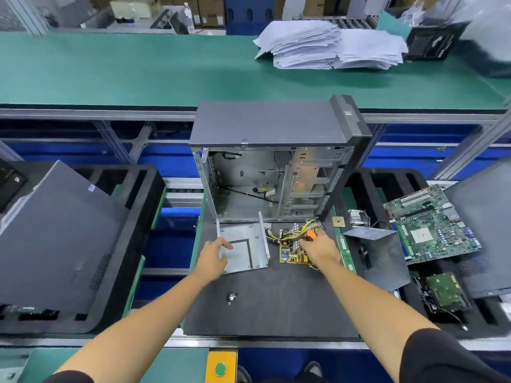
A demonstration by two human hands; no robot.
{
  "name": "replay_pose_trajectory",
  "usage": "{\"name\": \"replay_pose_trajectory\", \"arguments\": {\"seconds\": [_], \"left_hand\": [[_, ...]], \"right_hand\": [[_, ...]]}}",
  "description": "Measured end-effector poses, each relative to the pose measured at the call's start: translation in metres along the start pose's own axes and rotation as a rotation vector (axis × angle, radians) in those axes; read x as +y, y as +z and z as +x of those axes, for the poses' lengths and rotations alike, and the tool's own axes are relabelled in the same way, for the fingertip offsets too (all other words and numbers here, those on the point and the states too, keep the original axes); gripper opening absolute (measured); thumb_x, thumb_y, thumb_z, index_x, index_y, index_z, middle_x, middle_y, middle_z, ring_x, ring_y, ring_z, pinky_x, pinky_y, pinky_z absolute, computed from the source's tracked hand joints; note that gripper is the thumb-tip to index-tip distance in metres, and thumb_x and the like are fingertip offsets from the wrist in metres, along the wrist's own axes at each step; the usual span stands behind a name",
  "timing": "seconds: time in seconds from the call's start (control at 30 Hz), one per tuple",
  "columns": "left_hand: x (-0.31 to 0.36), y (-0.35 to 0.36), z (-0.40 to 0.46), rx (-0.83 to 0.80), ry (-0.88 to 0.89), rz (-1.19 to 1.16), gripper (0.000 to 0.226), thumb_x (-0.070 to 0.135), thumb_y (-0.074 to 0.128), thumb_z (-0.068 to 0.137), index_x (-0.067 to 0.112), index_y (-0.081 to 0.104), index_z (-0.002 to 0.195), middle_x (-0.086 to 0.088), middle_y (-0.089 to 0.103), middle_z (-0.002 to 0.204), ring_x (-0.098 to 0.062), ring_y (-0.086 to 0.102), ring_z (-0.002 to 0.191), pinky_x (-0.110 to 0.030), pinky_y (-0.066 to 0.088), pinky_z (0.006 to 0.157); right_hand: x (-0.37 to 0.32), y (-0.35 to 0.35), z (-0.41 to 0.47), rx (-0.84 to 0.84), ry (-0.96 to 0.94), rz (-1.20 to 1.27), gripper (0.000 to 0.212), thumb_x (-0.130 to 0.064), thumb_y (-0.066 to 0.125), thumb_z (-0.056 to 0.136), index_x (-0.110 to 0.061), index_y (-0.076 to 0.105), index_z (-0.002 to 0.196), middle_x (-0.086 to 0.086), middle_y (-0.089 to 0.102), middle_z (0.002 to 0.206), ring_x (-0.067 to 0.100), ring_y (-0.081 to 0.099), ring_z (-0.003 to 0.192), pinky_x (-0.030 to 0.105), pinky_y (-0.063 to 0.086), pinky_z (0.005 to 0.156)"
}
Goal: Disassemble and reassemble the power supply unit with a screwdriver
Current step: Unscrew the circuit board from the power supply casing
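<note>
While the left hand [214,258] grips the metal PSU casing [244,248] at its 9 o'clock edge, fingers curled on the rim, the circuit board [290,251] lies just beside the casing at 3 o'clock on the counter [276,305]. The right hand [318,247] holds an orange-handled screwdriver [312,234] over the board. An open computer case [273,172] stands at 12 o'clock.

Matt bare-metal housing tray [243,244] lies on a dull dark foam-like mat [271,305]; paper stacks [329,48] look crumpled.
</note>
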State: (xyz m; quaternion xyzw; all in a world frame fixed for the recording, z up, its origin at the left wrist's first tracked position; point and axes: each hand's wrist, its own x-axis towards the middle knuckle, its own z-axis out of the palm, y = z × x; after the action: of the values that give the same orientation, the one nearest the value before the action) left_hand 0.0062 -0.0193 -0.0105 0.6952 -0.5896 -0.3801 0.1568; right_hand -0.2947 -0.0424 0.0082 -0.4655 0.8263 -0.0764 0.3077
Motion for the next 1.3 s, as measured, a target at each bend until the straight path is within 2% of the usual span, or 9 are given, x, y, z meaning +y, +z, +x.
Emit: {"name": "replay_pose_trajectory", "arguments": {"seconds": [0.13, 0.23, 0.4, 0.57, 0.7, 0.8, 0.93, 1.07, 1.3], "left_hand": [[0.001, -0.001, -0.002, -0.009, -0.002, 0.005, 0.046, -0.01, 0.048, 0.085, 0.029, 0.06, 0.105, -0.007, 0.048, 0.114, -0.023, 0.059, 0.082, -0.024, 0.053, 0.058], [0.003, -0.001, -0.002, -0.005, -0.011, 0.009, 0.048, -0.012, 0.047, 0.084, 0.031, 0.06, 0.103, -0.007, 0.05, 0.118, -0.023, 0.06, 0.085, -0.02, 0.049, 0.056], [0.009, -0.001, -0.005, 0.039, 0.028, -0.02, 0.051, -0.016, 0.045, 0.08, 0.028, 0.059, 0.102, -0.004, 0.056, 0.123, -0.027, 0.062, 0.1, -0.043, 0.058, 0.073], [0.022, 0.001, -0.006, 0.042, 0.093, -0.023, 0.052, -0.018, 0.045, 0.08, 0.028, 0.059, 0.103, -0.001, 0.058, 0.127, -0.029, 0.064, 0.105, -0.045, 0.057, 0.082], [0.029, 0.006, -0.008, 0.043, 0.147, 0.029, 0.05, -0.017, 0.044, 0.083, 0.026, 0.06, 0.102, -0.003, 0.057, 0.12, -0.022, 0.06, 0.102, -0.033, 0.052, 0.079], [0.038, 0.013, -0.01, 0.014, 0.19, 0.091, 0.044, -0.015, 0.046, 0.085, 0.023, 0.062, 0.101, -0.004, 0.057, 0.112, -0.023, 0.057, 0.102, -0.037, 0.05, 0.087], [0.057, 0.031, -0.015, -0.073, 0.242, 0.13, 0.048, -0.017, 0.045, 0.081, 0.022, 0.063, 0.102, -0.003, 0.054, 0.102, -0.022, 0.055, 0.095, -0.037, 0.049, 0.082], [0.077, 0.053, -0.018, -0.102, 0.269, 0.114, 0.053, -0.019, 0.039, 0.077, 0.019, 0.064, 0.105, -0.006, 0.055, 0.107, -0.021, 0.053, 0.102, -0.034, 0.044, 0.094], [0.094, 0.075, -0.022, -0.11, 0.264, 0.037, 0.052, -0.02, 0.043, 0.077, 0.019, 0.064, 0.105, -0.007, 0.054, 0.109, -0.021, 0.054, 0.102, -0.031, 0.045, 0.09]], "right_hand": [[0.001, -0.001, 0.004, 0.032, -0.042, -0.159, 0.036, -0.029, 0.059, 0.093, -0.017, 0.051, 0.126, 0.013, 0.067, 0.114, 0.036, 0.064, 0.103, 0.038, 0.054, 0.083], [0.0, -0.004, 0.009, 0.021, -0.084, -0.12, 0.026, -0.022, 0.054, 0.092, -0.016, 0.056, 0.118, 0.015, 0.067, 0.111, 0.037, 0.064, 0.099, 0.04, 0.055, 0.084], [0.011, -0.012, 0.01, 0.103, -0.127, -0.003, 0.025, -0.018, 0.052, 0.092, -0.013, 0.056, 0.116, 0.019, 0.068, 0.105, 0.04, 0.063, 0.096, 0.038, 0.048, 0.073], [0.019, -0.04, 0.014, 0.159, -0.13, 0.099, 0.006, -0.018, 0.05, 0.091, -0.014, 0.053, 0.089, 0.013, 0.065, 0.089, 0.038, 0.062, 0.083, 0.04, 0.051, 0.071], [0.025, -0.061, 0.02, 0.184, -0.069, 0.195, 0.015, -0.02, 0.049, 0.093, -0.012, 0.052, 0.081, 0.013, 0.064, 0.083, 0.034, 0.058, 0.075, 0.036, 0.046, 0.065], [0.03, -0.071, 0.022, 0.183, -0.065, 0.238, 0.02, -0.019, 0.05, 0.094, -0.013, 0.049, 0.076, 0.012, 0.06, 0.081, 0.031, 0.051, 0.072, 0.032, 0.037, 0.059], [0.028, -0.076, 0.02, 0.168, -0.077, 0.265, 0.031, -0.016, 0.052, 0.092, -0.018, 0.038, 0.063, 0.009, 0.054, 0.072, 0.029, 0.046, 0.066, 0.029, 0.025, 0.05], [0.021, -0.078, 0.015, 0.121, -0.066, 0.247, 0.029, -0.012, 0.055, 0.086, -0.015, 0.04, 0.061, 0.006, 0.05, 0.065, 0.028, 0.044, 0.062, 0.028, 0.028, 0.05], [0.003, -0.076, 0.01, -0.007, -0.071, 0.166, 0.029, -0.012, 0.057, 0.086, -0.013, 0.04, 0.063, 0.008, 0.051, 0.068, 0.026, 0.045, 0.061, 0.028, 0.032, 0.052]]}}
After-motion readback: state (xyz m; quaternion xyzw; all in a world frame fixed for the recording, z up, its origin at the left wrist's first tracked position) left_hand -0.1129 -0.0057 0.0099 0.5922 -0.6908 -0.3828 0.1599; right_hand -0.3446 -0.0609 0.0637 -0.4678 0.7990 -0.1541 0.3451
